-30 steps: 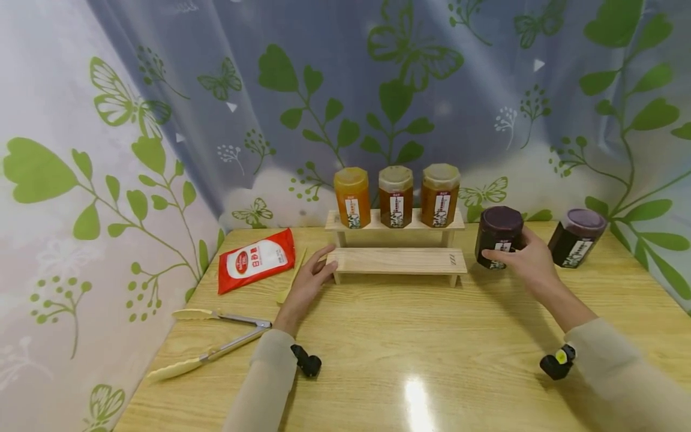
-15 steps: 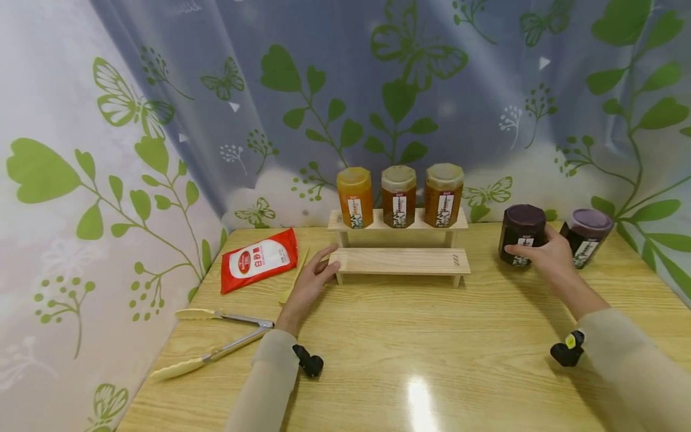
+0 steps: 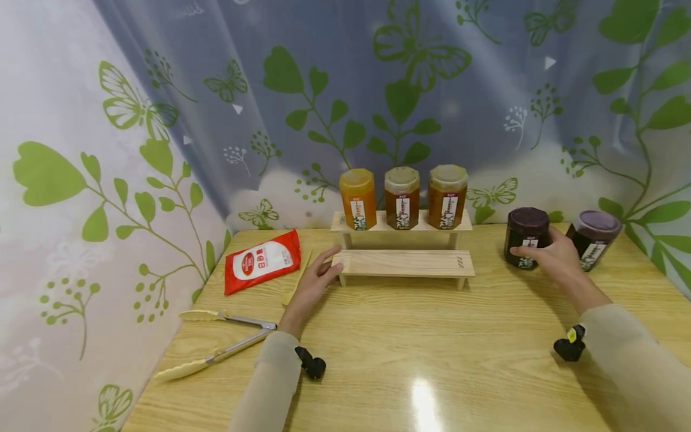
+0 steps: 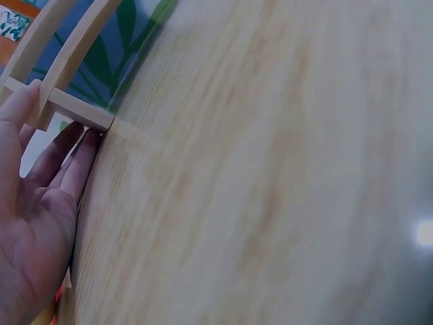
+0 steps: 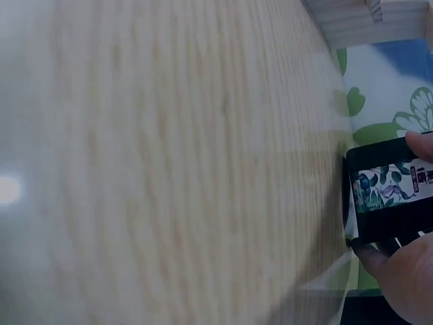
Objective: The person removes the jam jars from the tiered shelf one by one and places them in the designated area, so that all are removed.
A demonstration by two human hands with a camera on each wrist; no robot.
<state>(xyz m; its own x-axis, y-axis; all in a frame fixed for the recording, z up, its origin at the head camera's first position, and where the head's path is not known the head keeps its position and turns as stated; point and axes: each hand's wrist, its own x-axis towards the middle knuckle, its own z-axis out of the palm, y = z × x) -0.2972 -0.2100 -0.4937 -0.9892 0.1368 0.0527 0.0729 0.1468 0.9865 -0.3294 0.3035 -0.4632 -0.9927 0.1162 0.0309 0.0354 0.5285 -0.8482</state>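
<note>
My right hand (image 3: 561,257) grips a dark purple octagonal jam jar (image 3: 526,227), thumb across its front label. In the right wrist view the base of the jar is close to the tabletop, and its label faces the camera. Beside it, a second dark jar (image 3: 596,231) with a paler lid stands to the right, partly behind my hand. My left hand (image 3: 312,287) touches the left end of a two-tier wooden rack (image 3: 405,263). Seen from the left wrist, the fingers lie fairly straight against the leg of the rack (image 4: 82,112), thumb at the shelf end.
On the rack's upper tier are an orange jar (image 3: 358,198) and two amber jars (image 3: 402,198). Left on the table lie a red-and-white sugar packet (image 3: 263,262), a thin yellow utensil (image 3: 296,282) and spread tongs (image 3: 221,345). A patterned curtain (image 3: 324,90) hangs behind.
My right hand has carried the dark jar rightward, nearer the second dark jar, and has nearly stopped over the last half second. My left hand stays at the rack's end.
</note>
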